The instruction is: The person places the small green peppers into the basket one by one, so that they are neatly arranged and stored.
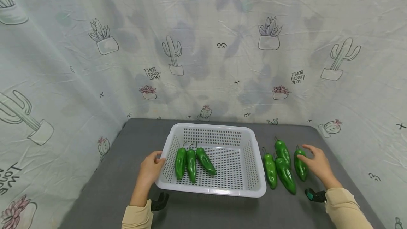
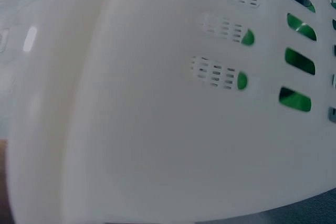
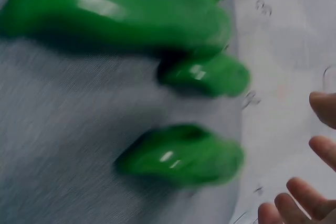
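A white perforated plastic basket (image 1: pixel 222 191) stands on the grey table, with three green chili peppers (image 1: pixel 191 163) lying in its left half. At its left rim my left hand (image 1: pixel 151 167) grips the edge with thumb and fingers; in the left wrist view the basket's side wall (image 2: pixel 136 119) fills most of the picture. My right hand (image 1: pixel 318 163) hovers at the rightmost green chili pepper (image 1: pixel 300 167), fingers spread and thumb over its upper part in the head view. In the right wrist view that pepper (image 3: pixel 181 156) lies apart from the fingertips (image 3: pixel 304 195).
Three more green chili peppers (image 1: pixel 285 174) lie close together between the basket and my right hand. The grey tabletop (image 1: pixel 203 211) ends at a patterned cloth curtain (image 1: pixel 222 63) behind and at both sides.
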Motion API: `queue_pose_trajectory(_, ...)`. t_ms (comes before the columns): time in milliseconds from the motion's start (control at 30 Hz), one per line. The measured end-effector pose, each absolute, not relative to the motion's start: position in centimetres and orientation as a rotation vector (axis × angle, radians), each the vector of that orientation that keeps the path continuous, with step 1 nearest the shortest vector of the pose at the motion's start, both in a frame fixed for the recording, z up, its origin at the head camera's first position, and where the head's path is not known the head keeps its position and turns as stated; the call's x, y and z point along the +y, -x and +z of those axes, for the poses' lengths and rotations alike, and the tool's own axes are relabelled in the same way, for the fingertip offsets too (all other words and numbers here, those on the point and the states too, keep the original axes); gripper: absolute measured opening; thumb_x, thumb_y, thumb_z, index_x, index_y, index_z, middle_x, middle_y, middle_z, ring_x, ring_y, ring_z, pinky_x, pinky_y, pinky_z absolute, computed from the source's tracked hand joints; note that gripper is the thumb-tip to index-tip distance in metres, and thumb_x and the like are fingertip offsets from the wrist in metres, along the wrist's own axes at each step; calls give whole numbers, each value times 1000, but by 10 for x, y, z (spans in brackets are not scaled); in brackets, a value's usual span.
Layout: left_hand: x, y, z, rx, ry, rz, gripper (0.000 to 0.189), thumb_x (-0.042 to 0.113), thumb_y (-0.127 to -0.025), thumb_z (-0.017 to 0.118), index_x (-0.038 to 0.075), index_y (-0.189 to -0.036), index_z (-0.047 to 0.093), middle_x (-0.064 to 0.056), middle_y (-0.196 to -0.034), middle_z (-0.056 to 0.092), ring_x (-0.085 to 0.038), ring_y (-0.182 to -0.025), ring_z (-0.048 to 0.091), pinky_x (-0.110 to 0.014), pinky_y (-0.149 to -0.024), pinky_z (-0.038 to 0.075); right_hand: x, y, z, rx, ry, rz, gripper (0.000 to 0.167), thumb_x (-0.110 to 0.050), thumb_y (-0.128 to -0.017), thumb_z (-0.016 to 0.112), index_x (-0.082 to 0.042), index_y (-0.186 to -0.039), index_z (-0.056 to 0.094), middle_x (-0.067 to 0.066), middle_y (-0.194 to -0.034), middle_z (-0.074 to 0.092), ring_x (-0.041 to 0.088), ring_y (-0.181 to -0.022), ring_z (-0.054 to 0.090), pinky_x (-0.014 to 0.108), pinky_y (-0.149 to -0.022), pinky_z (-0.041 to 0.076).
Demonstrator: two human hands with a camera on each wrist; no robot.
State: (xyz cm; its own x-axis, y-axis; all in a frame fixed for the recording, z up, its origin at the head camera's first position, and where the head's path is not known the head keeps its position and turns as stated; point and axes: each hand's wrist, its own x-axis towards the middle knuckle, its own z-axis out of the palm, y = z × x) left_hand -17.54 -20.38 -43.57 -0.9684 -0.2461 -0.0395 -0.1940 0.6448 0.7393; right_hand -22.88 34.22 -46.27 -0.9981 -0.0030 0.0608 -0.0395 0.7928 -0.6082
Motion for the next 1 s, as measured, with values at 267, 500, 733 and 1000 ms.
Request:
queue_pose_trajectory(267, -203, 175, -434, -2786, -361, -1242, 42, 14, -95, 55, -6, -131, 49, -21, -94, 65, -25, -74, 64, -40, -59, 50, 368, 222, -479, -3051, 109, 1110, 78, -39, -95, 53, 8, -146, 18, 45, -142, 14, 63, -124, 22, 69, -91, 30)
queue_pose_trajectory(500, -203, 176, -436, -2788, -371, -1241, 42, 15, -95, 54, -5, -132, 49, -21, -95, 65, -25, -74, 64, -39, -59, 50, 374, 224, -491, -3141, 199, 1278, 88, -45, -94, 53, 4, -149, 4, 45, -144, 5, 61, -129, 16, 67, -97, 28)
queue_pose_trajectory(733, -203, 176, -438, -2785, -376, -1240, 42, 15, -95, 54, -5, -131, 49, -21, -95, 65, -24, -73, 64, -38, -58, 50, 372, 228, -498, -3138, 163, 1289, 86, -43, -94, 53, 2, -150, 6, 45, -143, 10, 59, -130, 17, 68, -96, 28)
queue_pose_trajectory(1000, -202, 175, -435, -2784, -358, -1239, 42, 15, -95, 54, -6, -131, 49, -21, -93, 64, -24, -72, 64, -39, -57, 49, 365, 233, -496, -3137, 153, 1250, 79, -37, -95, 53, 4, -149, 12, 47, -141, 14, 60, -128, 20, 69, -96, 27)
